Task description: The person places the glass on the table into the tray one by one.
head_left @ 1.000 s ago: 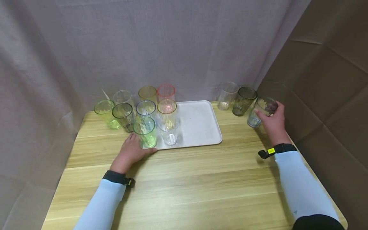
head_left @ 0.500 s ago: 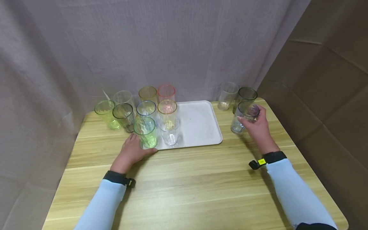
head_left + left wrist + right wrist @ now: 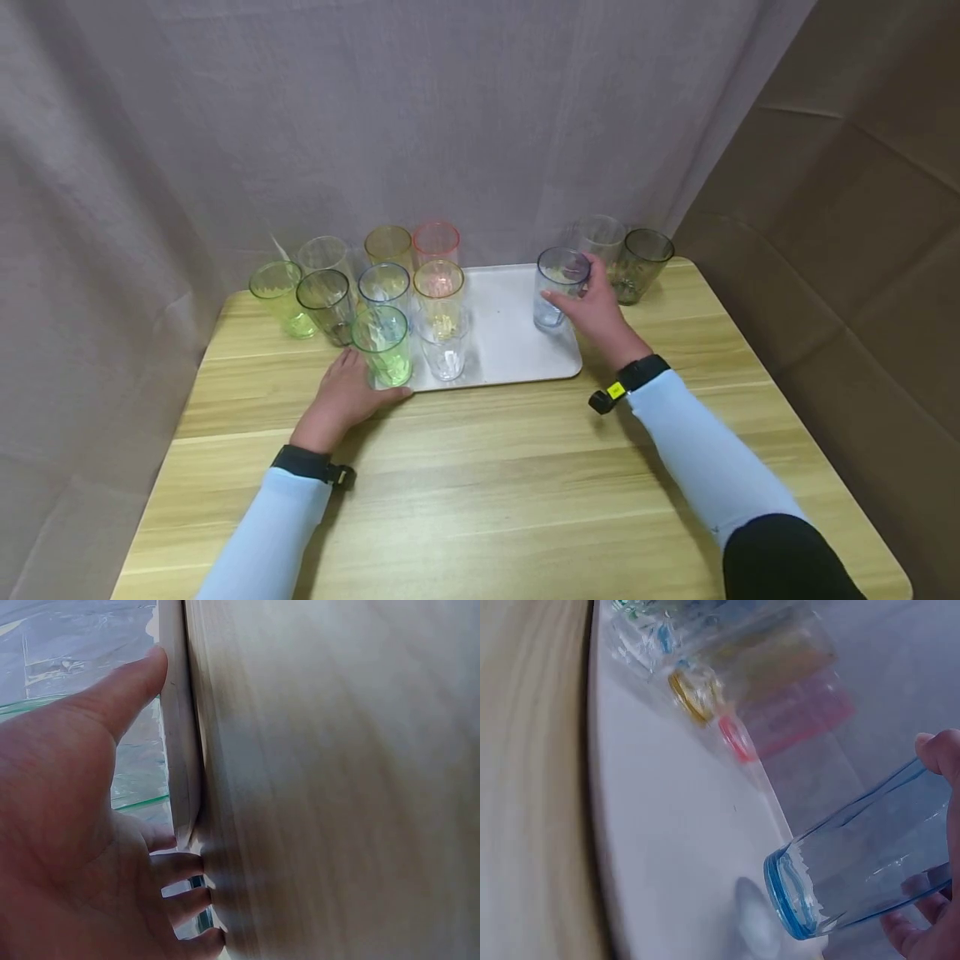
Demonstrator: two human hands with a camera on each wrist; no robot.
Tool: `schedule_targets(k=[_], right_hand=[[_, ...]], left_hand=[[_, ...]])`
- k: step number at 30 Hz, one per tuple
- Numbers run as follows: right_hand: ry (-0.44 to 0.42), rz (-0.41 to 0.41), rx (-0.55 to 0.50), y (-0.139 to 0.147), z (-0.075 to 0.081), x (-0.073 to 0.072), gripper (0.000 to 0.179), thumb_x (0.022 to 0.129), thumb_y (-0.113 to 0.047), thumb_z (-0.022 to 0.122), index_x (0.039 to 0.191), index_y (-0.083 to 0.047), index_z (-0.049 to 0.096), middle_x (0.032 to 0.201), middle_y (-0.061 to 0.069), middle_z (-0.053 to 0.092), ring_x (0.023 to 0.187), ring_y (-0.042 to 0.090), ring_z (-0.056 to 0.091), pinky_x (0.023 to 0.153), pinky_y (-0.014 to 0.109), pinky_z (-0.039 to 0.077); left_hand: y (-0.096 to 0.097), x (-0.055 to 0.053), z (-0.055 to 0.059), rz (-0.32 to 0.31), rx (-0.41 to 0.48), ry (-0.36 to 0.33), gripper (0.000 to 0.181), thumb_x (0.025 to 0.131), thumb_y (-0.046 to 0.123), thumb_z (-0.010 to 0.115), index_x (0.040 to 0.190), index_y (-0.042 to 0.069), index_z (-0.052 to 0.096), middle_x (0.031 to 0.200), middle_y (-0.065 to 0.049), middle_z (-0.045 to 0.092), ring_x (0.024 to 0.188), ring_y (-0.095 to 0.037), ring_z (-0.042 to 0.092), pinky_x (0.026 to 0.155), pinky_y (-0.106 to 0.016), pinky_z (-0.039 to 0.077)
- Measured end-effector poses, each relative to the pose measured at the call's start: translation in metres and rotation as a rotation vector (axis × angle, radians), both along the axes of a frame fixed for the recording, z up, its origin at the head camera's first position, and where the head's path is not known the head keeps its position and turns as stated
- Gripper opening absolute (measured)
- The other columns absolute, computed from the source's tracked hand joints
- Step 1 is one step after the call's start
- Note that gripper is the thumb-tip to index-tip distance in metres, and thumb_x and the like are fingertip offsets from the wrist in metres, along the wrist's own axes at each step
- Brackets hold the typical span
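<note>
My right hand (image 3: 596, 317) grips a pale blue drinking glass (image 3: 549, 304), fingers and thumb around its side. The blue base of this glass (image 3: 786, 900) is close over the right part of the white tray (image 3: 502, 333), beside a shadow. At the tray's front left corner rests my left hand (image 3: 345, 396). Its thumb lies straight along the front rim (image 3: 178, 735), and its other fingers reach along the left side, touching the tabletop. Right by that hand stands a green glass (image 3: 388, 354) on the tray.
Beside the green glass, the tray holds a clear glass (image 3: 445, 358), a yellow-rimmed glass (image 3: 438, 304), a red-rimmed glass (image 3: 437, 242) and others. Several glasses, one smoky grey (image 3: 326, 304), stand left of it. A dark glass (image 3: 641, 267) and a clear glass (image 3: 600, 237) stand right.
My right hand has carried the pale blue glass leftward from the table's right side, past the front of the dark glass, to the tray's right part. The left hand has stayed put.
</note>
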State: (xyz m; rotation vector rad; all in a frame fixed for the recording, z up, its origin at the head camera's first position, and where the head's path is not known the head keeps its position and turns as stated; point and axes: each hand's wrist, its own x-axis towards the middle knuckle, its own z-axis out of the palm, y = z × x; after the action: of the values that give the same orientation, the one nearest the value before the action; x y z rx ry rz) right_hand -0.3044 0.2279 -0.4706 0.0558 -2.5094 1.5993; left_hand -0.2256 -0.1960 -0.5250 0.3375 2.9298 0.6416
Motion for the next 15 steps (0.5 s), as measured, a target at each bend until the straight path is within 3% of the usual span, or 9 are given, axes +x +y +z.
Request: schedule_targets(k=[8, 15], right_hand=[[0.040, 0.065, 0.009, -0.059, -0.001, -0.045, 0.099, 0.084, -0.040, 0.086, 0.156, -0.006, 0.028, 0.153, 0.017, 0.040, 0.141, 0.026, 0.040, 0.118, 0.043, 0.037], [0.011, 0.074, 0.061, -0.087, 0.000, -0.075, 0.101, 0.084, -0.046, 0.084, 0.158, -0.009, 0.027, 0.157, 0.013, 0.038, 0.144, 0.022, 0.037, 0.119, 0.039, 0.036]], left_hand=[[-0.001, -0.001, -0.003, 0.010, 0.013, -0.007, 0.123, 0.083, 0.071, 0.071, 0.163, -0.009, 0.021, 0.167, -0.029, 0.021, 0.154, -0.042, 0.013, 0.127, -0.057, 0.011], [0.000, -0.001, 0.000, 0.019, 0.008, -0.012, 0.125, 0.082, 0.073, 0.071, 0.164, -0.006, 0.019, 0.168, -0.027, 0.019, 0.155, -0.040, 0.011, 0.127, -0.057, 0.012]])
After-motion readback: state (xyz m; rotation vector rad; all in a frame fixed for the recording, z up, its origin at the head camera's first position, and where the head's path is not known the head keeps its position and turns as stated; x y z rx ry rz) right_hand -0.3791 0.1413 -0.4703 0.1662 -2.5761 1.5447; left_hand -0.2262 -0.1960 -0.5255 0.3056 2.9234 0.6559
